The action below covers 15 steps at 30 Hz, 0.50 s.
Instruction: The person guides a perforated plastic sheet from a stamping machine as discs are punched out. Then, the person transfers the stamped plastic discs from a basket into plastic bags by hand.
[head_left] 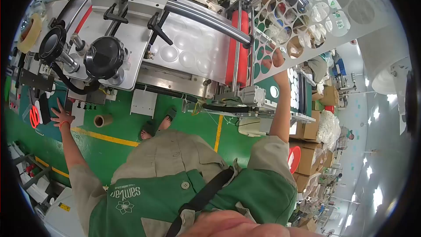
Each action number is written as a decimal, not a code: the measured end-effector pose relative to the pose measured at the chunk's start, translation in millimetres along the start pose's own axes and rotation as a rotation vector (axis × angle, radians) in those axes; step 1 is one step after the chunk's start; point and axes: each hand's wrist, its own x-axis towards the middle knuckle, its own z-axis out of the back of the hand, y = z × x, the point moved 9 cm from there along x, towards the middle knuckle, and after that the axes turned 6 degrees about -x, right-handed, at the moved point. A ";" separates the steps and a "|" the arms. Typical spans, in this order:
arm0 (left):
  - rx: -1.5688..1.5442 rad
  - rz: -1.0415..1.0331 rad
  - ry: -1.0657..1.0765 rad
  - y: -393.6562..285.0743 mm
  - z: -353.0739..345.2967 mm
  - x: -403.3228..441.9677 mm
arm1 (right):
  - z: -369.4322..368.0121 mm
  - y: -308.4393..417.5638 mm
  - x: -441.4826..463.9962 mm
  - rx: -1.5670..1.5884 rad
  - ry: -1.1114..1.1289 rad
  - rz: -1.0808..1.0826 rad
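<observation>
My left hand [62, 116], its fingers spread, is at the dark green surface on the left. Beside it are red-handled scissors [34, 116] and a black object [44, 109] of unclear kind. On the right my right hand [277, 61] reaches up at the lower edge of a thin sheet with rows of round holes [302, 55]. The sheet partly hides its fingers; those showing look apart, and I cannot tell whether they touch the sheet. In front of me a clear film with round shapes [188, 46] lies on the machine bed, running to a red roller [237, 48].
Black knobs [104, 59] and steel rails [206, 19] stick out on the machine. White discs [293, 90] lie on a dark green belt at the right. A cardboard roll core [103, 120] stands on the green floor. Cardboard boxes [309, 156] and a red basin [294, 158] are at the right.
</observation>
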 end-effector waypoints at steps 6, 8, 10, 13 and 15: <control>-0.002 0.008 0.024 -4.0 3.8 -5.4 | -5.2 -34.4 -5.9 0.012 -0.032 -0.172; 0.005 0.004 0.004 -2.8 0.8 -1.0 | 16.0 -38.8 -11.4 -0.085 -0.181 -0.220; -0.014 -0.005 -0.031 -2.1 1.8 0.3 | 41.2 -45.5 -19.3 -0.193 -0.265 -0.191; -0.011 -0.007 -0.036 0.5 -2.7 4.9 | 65.1 -23.9 -32.4 -0.229 -0.397 -0.073; 0.022 0.005 -0.038 3.6 -11.0 10.8 | 84.7 -37.2 -44.5 -0.185 -0.535 -0.081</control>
